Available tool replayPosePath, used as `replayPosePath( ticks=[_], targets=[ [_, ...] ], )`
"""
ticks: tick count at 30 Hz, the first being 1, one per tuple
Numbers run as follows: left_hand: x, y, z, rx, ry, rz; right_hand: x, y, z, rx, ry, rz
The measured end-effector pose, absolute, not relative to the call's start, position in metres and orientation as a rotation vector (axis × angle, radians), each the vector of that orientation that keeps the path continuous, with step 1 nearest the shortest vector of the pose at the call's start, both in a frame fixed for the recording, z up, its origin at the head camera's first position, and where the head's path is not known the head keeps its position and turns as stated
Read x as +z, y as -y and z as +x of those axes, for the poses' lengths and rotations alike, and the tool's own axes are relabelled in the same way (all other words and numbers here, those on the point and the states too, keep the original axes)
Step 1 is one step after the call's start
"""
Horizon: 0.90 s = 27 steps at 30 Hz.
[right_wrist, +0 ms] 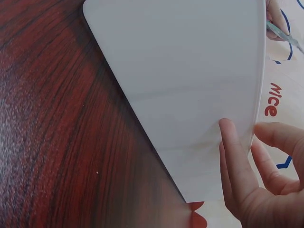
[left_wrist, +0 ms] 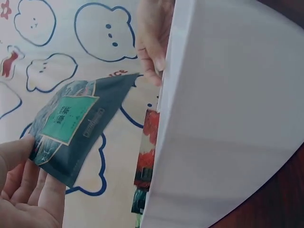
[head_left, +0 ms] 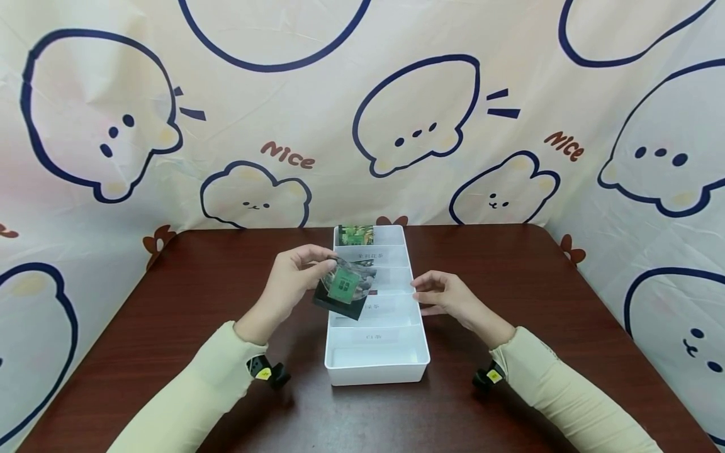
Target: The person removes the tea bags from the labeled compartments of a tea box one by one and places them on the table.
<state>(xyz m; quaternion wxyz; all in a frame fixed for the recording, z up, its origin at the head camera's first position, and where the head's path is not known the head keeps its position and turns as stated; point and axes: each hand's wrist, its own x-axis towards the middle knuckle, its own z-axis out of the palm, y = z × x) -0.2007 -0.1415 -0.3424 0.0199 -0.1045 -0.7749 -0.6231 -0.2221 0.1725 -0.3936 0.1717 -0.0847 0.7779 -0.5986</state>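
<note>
A white divided tray [head_left: 376,368] stands mid-table, its compartments labelled. My left hand [head_left: 325,267] pinches a dark teal tea packet with a green label [head_left: 344,284] above the tray's left wall, and a black packet [head_left: 338,306] lies under it in the same grip. The left wrist view shows that teal packet [left_wrist: 71,128] held by my fingertips [left_wrist: 28,199] next to the tray's outer wall [left_wrist: 228,118]. My right hand [head_left: 420,296] rests its straight fingers [right_wrist: 232,156] against the tray's right wall [right_wrist: 190,85] and holds nothing.
A green packet [head_left: 355,234] lies in the tray's far compartment, and another packet [head_left: 370,281] sits partly hidden in a middle one. The near compartments look bare. A dark wood table [head_left: 170,314] extends on both sides. A cartoon-print cloth [head_left: 362,126] hangs behind.
</note>
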Motion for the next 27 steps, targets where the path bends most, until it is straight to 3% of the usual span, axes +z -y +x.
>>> replayPosePath(
  ticks=[14, 27],
  targets=[
    [-0.324, 0.197, -0.249, -2.261, 2.103, 0.143, -0.396, -0.172, -0.223, -1.722, -2.197, -0.209],
    [-0.362, 0.255, -0.282, -2.046, 2.145, 0.588, -0.397, -0.173, -0.225, -1.693, -2.216, -0.217]
  ],
)
